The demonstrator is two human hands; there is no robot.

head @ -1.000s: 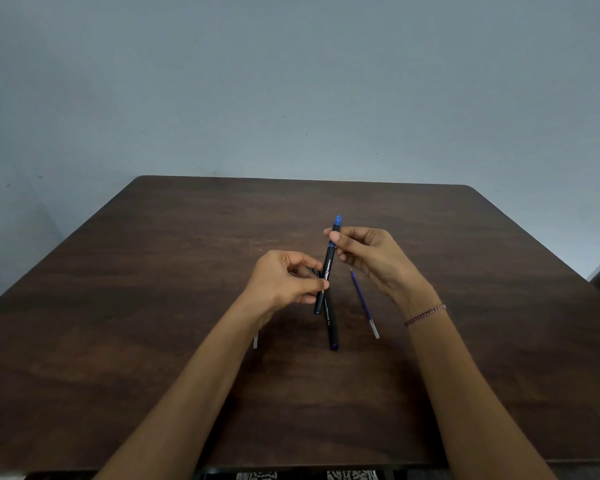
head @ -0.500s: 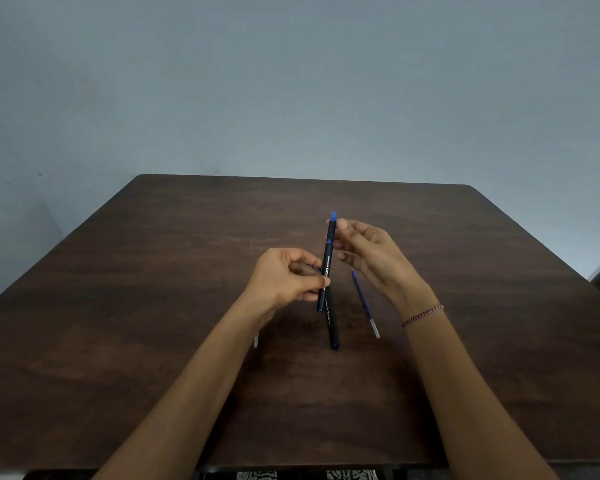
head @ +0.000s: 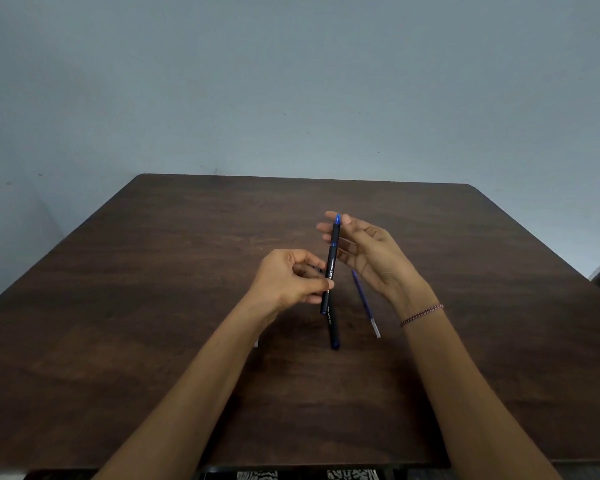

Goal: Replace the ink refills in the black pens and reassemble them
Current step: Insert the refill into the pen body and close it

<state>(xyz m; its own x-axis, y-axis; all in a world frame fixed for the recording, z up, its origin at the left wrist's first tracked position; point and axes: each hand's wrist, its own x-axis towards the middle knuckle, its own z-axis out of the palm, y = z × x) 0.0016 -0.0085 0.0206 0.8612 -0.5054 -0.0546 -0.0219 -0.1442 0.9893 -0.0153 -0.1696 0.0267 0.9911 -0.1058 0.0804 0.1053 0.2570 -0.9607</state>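
Note:
My left hand (head: pixel 288 280) grips the lower half of a black pen (head: pixel 330 268) and holds it nearly upright above the table, its blue tip (head: pixel 337 220) on top. My right hand (head: pixel 368 254) is at the top of that pen, thumb and forefinger pinching the blue tip, the other fingers spread behind the barrel. A second black pen (head: pixel 333 329) lies flat on the table just below the held one. To its right lies a loose blue ink refill (head: pixel 364 303) with a clear end.
The dark wooden table (head: pixel 153 289) has its far edge against a pale blue wall. The pale end of another thin piece (head: pixel 256 342) pokes out from under my left forearm. A bracelet sits on my right wrist.
The held pen has risen a little and turned more upright. My right fingers have moved up from the barrel to close on the blue tip.

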